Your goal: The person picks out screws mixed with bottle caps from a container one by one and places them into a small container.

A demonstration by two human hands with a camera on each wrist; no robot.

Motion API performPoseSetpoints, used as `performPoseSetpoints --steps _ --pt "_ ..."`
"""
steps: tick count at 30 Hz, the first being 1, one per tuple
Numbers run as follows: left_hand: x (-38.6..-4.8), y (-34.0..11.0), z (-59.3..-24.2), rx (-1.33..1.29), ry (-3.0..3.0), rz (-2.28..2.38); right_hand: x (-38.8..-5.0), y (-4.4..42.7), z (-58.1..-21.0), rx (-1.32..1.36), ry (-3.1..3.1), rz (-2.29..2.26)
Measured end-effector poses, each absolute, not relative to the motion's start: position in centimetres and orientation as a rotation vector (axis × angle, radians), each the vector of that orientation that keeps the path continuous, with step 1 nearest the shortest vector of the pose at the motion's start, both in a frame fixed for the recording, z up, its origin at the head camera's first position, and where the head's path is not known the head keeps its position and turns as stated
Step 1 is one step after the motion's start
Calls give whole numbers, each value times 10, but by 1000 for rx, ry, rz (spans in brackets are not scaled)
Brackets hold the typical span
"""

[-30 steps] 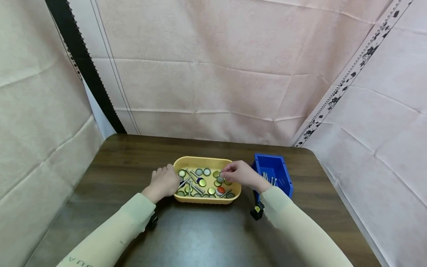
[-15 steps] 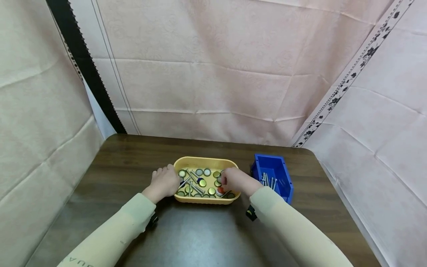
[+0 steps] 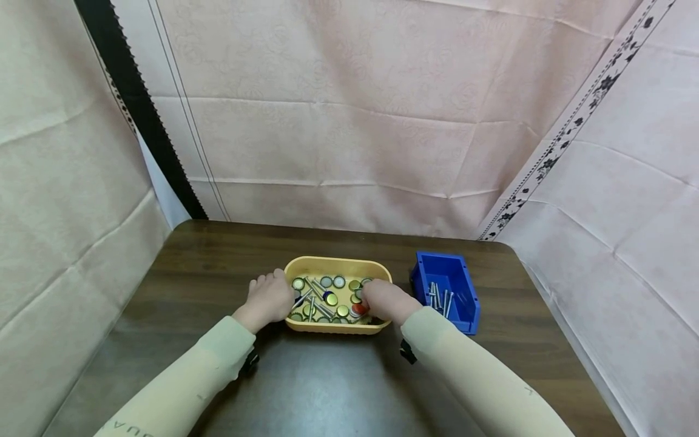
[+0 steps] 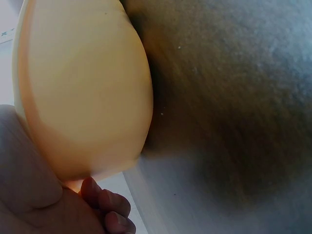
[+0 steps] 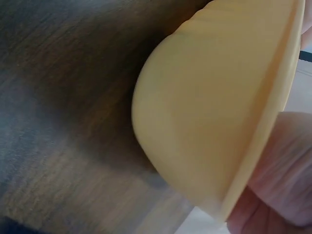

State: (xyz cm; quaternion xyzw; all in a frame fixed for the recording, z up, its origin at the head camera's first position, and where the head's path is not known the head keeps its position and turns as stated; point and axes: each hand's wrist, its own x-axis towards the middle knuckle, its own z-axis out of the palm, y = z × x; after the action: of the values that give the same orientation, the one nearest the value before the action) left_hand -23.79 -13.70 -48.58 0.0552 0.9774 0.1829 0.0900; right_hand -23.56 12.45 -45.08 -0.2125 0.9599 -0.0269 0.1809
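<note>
A yellow oval-ended tray (image 3: 335, 329) holds bottle caps and long bolts mixed together. My left hand (image 3: 269, 299) grips its left end; in the left wrist view the curled fingers (image 4: 109, 200) show beside the tray's outer wall (image 4: 92, 87). Over the right end, my right hand (image 3: 388, 300) reaches down inside among the caps, its fingertips hidden in the head view. Close to those fingers lies a red bottle cap (image 3: 358, 309). The right wrist view has the tray's wall (image 5: 204, 107) in front of the hand, so whatever the fingertips touch is out of sight.
A blue bin (image 3: 469, 297) stands right of the tray, with several bolts (image 3: 440, 297) inside. Both sit on a dark wooden table (image 3: 322, 388). Pale cloth (image 3: 338, 121) hangs behind the table and at both sides.
My right hand has moved from the tray's right rim down and inward among the caps. The red cap and a gold one beside it have shifted slightly left. The left hand stays put.
</note>
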Motion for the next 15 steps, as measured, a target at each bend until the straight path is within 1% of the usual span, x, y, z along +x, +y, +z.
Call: performPoseSetpoints --steps 7,15 --pt "-237 -137 -484 156 2902 542 -243 125 -456 -622 2661 -88" --pt "-237 -137 -485 156 2904 536 -244 133 -455 -656 2622 -263"
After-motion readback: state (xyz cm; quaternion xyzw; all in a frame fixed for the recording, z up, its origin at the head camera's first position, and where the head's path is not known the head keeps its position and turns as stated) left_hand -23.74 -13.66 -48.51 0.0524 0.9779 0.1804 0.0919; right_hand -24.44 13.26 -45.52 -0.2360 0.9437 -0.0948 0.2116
